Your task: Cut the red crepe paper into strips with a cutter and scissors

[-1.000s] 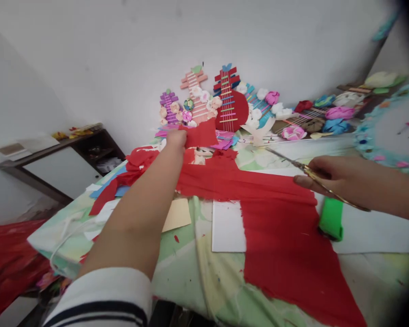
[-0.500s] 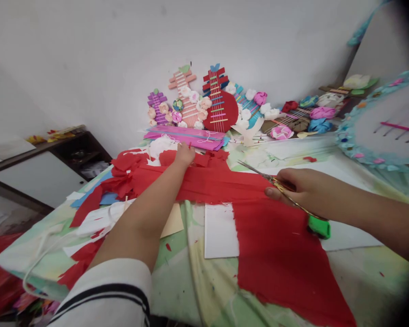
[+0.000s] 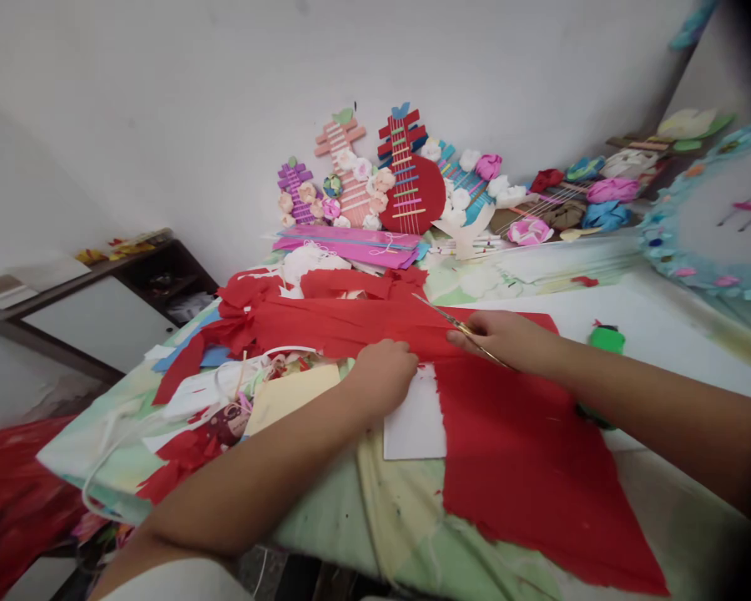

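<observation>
A large piece of red cloth (image 3: 538, 467) with ragged edges hangs toward the front of the table, and a long red strip of it runs leftward across the middle. My left hand (image 3: 385, 376) is closed at the lower edge of that strip, its fingertips hidden under and against the cloth. Gold-handled scissors (image 3: 454, 320) are in my right hand (image 3: 506, 338), lying over the strip with the blades pointing up and left. Under the cloth, a white sheet (image 3: 413, 421) shows beside my left hand.
Craft lutes, including a red one (image 3: 413, 196), lean on the wall behind pink-purple sheets (image 3: 350, 246). A green object (image 3: 607, 338) lies beyond my right forearm. Red scraps (image 3: 188, 455), a cream card (image 3: 294, 396) and a white cord (image 3: 93, 476) are at left.
My left hand has come back from the far side of the strip to its near edge. My right hand has shifted slightly left with the scissors. The view has moved a little.
</observation>
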{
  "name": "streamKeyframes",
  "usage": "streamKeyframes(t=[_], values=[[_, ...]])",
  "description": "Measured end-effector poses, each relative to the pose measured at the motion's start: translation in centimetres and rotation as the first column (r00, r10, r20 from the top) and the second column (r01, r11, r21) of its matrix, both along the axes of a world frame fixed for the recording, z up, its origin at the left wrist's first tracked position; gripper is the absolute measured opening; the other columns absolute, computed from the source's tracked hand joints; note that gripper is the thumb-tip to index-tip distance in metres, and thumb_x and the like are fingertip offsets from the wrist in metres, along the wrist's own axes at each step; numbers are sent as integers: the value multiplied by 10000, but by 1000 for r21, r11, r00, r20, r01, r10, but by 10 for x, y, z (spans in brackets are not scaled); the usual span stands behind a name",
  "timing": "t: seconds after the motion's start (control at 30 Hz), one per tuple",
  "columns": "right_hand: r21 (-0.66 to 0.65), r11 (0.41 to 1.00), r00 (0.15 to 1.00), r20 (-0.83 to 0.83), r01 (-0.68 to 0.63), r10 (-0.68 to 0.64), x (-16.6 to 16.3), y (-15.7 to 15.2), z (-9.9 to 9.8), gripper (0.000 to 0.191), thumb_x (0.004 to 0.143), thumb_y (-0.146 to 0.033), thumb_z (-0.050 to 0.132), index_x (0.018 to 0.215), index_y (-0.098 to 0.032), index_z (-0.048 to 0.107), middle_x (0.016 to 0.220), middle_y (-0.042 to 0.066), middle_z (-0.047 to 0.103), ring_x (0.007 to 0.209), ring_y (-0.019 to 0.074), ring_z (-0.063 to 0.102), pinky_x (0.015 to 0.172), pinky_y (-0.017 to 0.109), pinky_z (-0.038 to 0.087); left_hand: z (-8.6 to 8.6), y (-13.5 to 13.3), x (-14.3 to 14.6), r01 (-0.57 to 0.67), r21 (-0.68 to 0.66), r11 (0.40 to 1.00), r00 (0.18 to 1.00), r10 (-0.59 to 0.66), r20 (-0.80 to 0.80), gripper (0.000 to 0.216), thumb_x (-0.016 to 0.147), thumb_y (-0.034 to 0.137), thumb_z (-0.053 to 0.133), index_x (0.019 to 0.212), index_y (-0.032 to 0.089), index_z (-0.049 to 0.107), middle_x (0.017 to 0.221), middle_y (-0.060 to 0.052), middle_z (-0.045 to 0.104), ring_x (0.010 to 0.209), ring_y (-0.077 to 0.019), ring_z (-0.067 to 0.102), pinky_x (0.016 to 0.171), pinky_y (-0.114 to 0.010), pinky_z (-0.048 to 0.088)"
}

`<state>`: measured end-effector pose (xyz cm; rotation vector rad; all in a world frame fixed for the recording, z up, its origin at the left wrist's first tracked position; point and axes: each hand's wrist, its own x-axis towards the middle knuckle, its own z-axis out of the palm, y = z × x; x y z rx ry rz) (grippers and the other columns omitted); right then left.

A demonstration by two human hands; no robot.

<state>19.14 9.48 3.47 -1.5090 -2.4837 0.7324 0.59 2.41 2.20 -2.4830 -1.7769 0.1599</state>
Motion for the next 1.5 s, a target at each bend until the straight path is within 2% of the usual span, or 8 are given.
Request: streamKeyframes(t=[0.2,0.3,0.47,0.77,0.9,1.1,1.3,1.5], values=[[-25,999,998,-66,-25,23,-18,13,-1,529,644,-709,432,632,-182,466,573,4,483,510,111,426,486,242,300,-2,1,-3,3,30,1000,999,-2,-44,183,804,119,424,759,157,597,769,-67,567,700,-194,551,592,-283,431],[-177,984,977,-212,-5,-33,-27,15,5,502,632,-673,506,613,-173,458,497,-15,450,438,85,382,447,233,274,-5,3,-3,9,32,999,998,-8,-56,184,796,99,411,786,140,590,784,-80,561,717,-200,547,612,-289,432],[-479,878,782,-546,4,-301,-54,28,3,459,619,-589,607,602,-158,450,496,-5,486,402,65,388,396,217,276,-12,8,-3,12,23,1000,998,-11,-64,212,801,59,363,839,100,568,809,-108,553,736,-212,536,648,-305,430],[-646,734,422,-736,-208,-529,-85,71,-22,500,812,-614,263,564,-186,334,461,-26,377,396,59,318,384,202,243,-15,8,-1,-90,13,996,995,90,-31,203,807,38,356,875,93,538,840,-112,551,792,-215,524,715,-308,421],[-664,680,297,-748,-311,-594,-80,72,-28,522,799,-635,259,551,-181,321,471,-30,350,403,54,287,381,195,221,-16,10,-3,-137,14,991,991,136,15,197,823,42,346,874,105,526,842,-102,556,790,-204,530,716,-297,415],[-692,617,261,-717,-375,-647,-80,72,-31,524,823,-611,220,541,-185,335,462,-21,340,401,65,280,374,204,198,-16,13,-7,-209,4,978,972,208,108,181,830,50,350,847,118,518,767,-83,571,723,-197,552,648,-286,409],[-695,607,246,-711,-386,-658,-80,71,-30,526,823,-615,213,544,-185,331,450,-26,329,396,64,273,373,195,189,-13,15,-9,-238,1,971,949,232,214,180,882,170,366,815,143,532,770,-64,587,702,-180,558,633,-271,411],[-691,608,236,-714,-392,-659,-81,71,-30,526,810,-637,214,554,-191,323,450,-31,325,399,66,266,377,196,186,-4,15,-15,-202,0,979,930,192,313,191,869,163,380,852,156,570,840,-39,613,755,-155,562,684,-248,427]])
